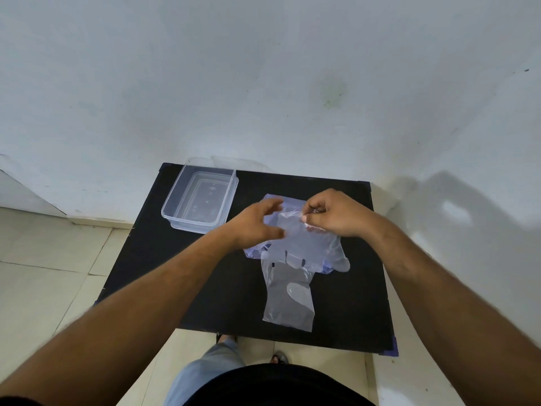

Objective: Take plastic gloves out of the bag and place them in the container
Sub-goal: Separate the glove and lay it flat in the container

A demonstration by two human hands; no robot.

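Clear container (175,210) empty; gloves (288,291) on table (175,273).

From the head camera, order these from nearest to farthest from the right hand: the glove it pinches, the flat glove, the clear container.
From the right hand:
1. Pinched glove, in its fingertips.
2. Flat glove, below, toward the person.
3. Clear container, far left corner.
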